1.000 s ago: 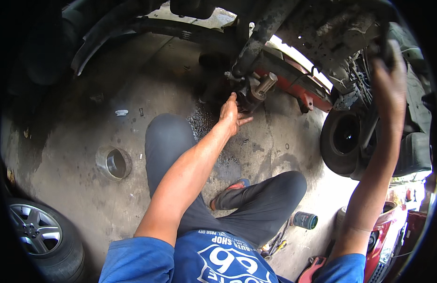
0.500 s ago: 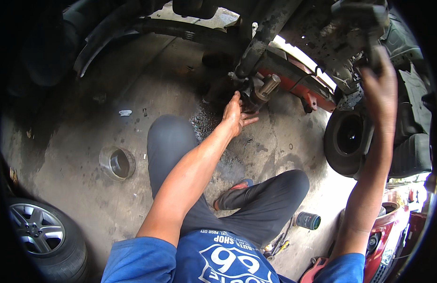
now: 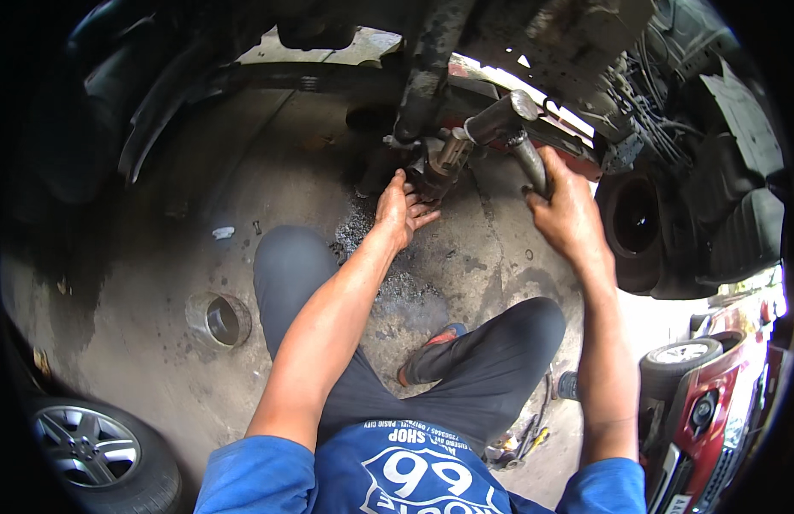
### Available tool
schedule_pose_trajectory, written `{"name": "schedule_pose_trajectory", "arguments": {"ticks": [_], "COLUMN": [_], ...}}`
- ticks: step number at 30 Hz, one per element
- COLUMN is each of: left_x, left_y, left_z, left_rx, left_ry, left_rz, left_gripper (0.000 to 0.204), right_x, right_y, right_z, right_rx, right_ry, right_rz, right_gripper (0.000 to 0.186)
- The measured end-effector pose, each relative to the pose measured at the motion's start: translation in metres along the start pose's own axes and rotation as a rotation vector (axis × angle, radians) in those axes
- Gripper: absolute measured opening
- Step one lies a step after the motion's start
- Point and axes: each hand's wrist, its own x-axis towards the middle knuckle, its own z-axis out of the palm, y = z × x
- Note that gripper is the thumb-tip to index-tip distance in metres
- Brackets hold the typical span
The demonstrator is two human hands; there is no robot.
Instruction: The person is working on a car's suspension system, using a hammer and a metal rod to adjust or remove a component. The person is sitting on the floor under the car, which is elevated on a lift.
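My right hand (image 3: 564, 208) is closed round the short handle of a heavy hammer (image 3: 500, 118). The hammer's cylindrical head meets, or nearly meets, the end of a bright, worn metal piece (image 3: 454, 152) that sticks up out of a dark metal cylinder (image 3: 433, 182). My left hand (image 3: 401, 212) steadies this cylinder from the near side, thumb up on one side and fingers stretched along the other. Behind it, a thick dark bar (image 3: 422, 81) comes down from the vehicle's underside. Where the cylinder joins the bar is in shadow.
Vehicle underbody hangs overhead, with wires (image 3: 650, 103) at right. A short metal ring (image 3: 217, 320) and a white scrap (image 3: 223, 232) lie on the stained concrete. A wheel (image 3: 92, 450) lies at lower left, tools (image 3: 530, 437) by my leg, a red vehicle (image 3: 710, 411) at right.
The hammer has come down and leftward with my right hand, from the upper right to the metal piece. My left hand stays at the cylinder. The whole view has shifted slightly.
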Motion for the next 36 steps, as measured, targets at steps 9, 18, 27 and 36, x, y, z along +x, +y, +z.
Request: {"name": "schedule_pose_trajectory", "arguments": {"ticks": [9,18,27,36], "left_x": [-0.019,-0.132,-0.181,-0.18], "left_y": [0.046,0.121,0.13,0.135], "left_z": [-0.025,-0.003,-0.031,-0.035], "left_rx": [0.506,0.972,1.029,0.755], "left_ry": [0.279,0.302,0.403,0.395], "left_rz": [0.143,0.675,0.851,0.83], "left_gripper": [0.056,0.048,0.048,0.047], "right_x": [-0.079,-0.141,-0.096,-0.095], "right_y": [0.016,0.007,-0.031,-0.027], "right_z": [0.216,0.375,0.32,0.376], "right_rx": [1.934,2.352,2.206,2.441], "right_ry": [0.084,-0.025,-0.38,0.121], "right_rz": [0.847,1.48,0.711,1.505], "right_gripper": [0.023,0.029,0.013,0.015]}}
